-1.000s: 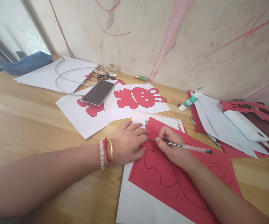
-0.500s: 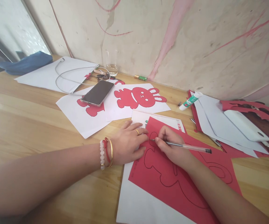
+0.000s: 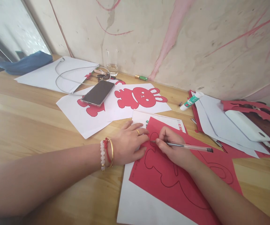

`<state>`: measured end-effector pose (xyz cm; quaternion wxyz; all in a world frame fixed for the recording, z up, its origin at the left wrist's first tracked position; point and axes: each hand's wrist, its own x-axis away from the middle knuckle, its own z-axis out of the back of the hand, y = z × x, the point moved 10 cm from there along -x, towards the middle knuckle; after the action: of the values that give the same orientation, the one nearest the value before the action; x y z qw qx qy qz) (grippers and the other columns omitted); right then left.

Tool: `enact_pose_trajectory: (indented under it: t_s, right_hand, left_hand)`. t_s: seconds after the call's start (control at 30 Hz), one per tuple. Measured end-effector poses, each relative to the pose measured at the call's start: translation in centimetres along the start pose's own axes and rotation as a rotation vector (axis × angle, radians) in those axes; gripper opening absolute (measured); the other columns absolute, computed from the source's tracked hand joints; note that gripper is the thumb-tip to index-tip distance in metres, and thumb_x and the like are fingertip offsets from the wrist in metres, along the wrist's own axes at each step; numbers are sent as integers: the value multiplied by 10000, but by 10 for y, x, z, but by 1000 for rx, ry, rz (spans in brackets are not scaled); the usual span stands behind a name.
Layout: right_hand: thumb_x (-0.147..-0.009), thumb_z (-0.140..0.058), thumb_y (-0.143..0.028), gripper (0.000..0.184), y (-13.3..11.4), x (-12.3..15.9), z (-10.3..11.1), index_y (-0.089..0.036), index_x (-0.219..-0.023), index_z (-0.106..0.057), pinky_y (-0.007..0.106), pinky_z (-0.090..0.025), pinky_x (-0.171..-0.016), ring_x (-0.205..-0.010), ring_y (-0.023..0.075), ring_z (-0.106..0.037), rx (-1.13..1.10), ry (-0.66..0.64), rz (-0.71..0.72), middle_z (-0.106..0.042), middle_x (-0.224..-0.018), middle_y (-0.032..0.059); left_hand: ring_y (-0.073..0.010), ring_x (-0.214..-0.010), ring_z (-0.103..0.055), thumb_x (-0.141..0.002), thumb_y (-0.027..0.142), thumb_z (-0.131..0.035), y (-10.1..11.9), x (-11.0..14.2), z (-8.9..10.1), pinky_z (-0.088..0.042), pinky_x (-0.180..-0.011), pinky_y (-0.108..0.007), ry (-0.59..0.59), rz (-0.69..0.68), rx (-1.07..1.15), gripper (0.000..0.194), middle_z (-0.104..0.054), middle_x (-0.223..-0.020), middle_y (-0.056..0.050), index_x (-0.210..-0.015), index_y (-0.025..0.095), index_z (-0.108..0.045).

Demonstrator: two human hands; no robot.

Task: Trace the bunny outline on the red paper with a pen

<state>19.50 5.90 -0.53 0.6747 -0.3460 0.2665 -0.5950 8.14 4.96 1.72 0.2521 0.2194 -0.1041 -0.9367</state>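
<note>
A red paper sheet [image 3: 172,184] with a black drawn outline lies on white paper [image 3: 137,206] on the wooden table [image 3: 32,118]. My right hand [image 3: 172,148] is closed round a clear pen [image 3: 191,147], whose tip touches the red sheet near its upper left corner. My left hand [image 3: 129,142], with a ring and bracelets at the wrist, lies flat with fingers stretched out, pressing the sheet's left edge.
Behind lie white sheets with red rabbit cut-outs [image 3: 139,97], a phone [image 3: 98,92], a cable [image 3: 67,78], a glass [image 3: 112,67], a glue stick [image 3: 191,100], a white power bank [image 3: 246,125] on papers at right, and a blue cloth [image 3: 24,62].
Almost nothing has moved; the pen's tail end has tipped very slightly downwards while both hands stay in place on the red sheet.
</note>
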Motion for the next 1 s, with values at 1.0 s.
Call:
enact_pose_trajectory:
  t_s: [1.0]
  right_hand:
    - [-837,-511,-206,194,2,1,0,-233,-707,-369,227,-291,-473,-528,107,-329,-39,-6,1,-377,-590,-66]
  left_hand:
    - [-290,-1211,-479,-878,260,-507,0,0,0,-307,-1037,-502,3,0,0,221,-638,-1170,-69,-1041,191,-641]
